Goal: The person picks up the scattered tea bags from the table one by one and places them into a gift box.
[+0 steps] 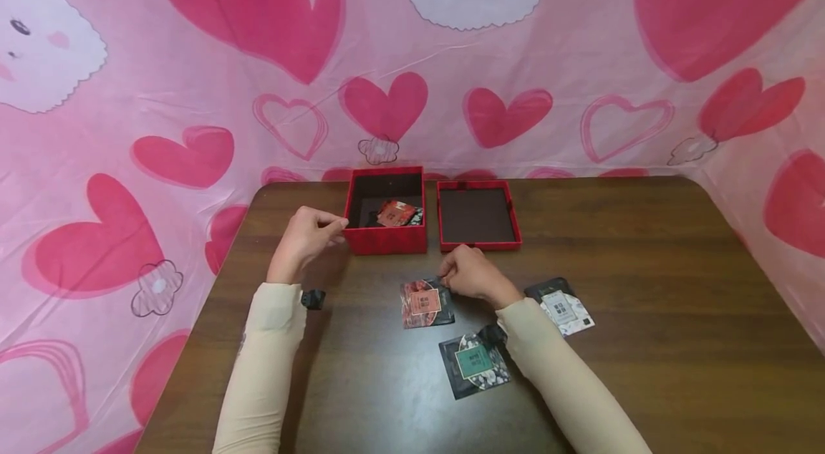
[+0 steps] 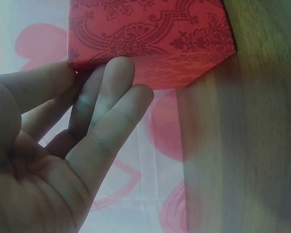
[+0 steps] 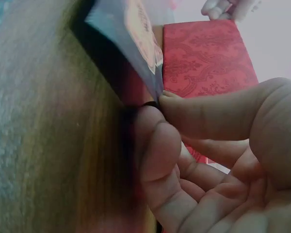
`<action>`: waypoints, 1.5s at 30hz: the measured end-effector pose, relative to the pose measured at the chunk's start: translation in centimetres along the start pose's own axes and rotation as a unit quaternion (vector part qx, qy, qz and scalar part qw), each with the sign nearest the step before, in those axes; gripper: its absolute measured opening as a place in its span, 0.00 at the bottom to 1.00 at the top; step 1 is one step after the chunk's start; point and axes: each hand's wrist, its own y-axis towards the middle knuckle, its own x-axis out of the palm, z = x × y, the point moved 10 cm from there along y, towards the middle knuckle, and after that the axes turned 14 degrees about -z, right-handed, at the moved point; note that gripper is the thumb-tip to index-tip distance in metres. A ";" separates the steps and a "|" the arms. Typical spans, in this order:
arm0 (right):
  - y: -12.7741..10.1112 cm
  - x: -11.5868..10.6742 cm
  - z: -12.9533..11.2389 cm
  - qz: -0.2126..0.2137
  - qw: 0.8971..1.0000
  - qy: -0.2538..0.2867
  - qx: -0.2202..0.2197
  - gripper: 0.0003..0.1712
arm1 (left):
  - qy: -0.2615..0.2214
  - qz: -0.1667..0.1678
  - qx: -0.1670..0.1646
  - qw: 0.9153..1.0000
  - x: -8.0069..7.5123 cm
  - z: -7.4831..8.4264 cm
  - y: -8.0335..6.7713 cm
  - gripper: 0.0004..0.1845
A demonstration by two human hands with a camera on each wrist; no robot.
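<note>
My right hand [image 1: 473, 273] pinches the corner of a flat, square packet [image 1: 425, 303] with a pink label and a reddish print. In the right wrist view this packet [image 3: 131, 43] is lifted at an angle between thumb and forefinger. At the near left corner of an open red box [image 1: 387, 240], my left hand [image 1: 309, 235] holds the rim between thumb and fingers. The box's dark interior contains several packets [image 1: 394, 213], the top one red. In the left wrist view the box side [image 2: 145, 34] shows a dark paisley pattern.
A shallow red lid [image 1: 480, 214], dark inside, lies right of the box. Nearer me are a green-labelled packet [image 1: 473, 366] and a white-labelled packet [image 1: 559, 306], beside and under the right forearm's line. A heart-printed pink cloth [image 1: 412, 53] hangs behind the wooden table [image 1: 644, 282].
</note>
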 end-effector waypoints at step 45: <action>-0.7 -8.1 -4.0 0.039 0.986 0.164 -0.019 0.09 | 0.008 0.004 -0.001 1.000 -0.1 0.2 -0.1 0.15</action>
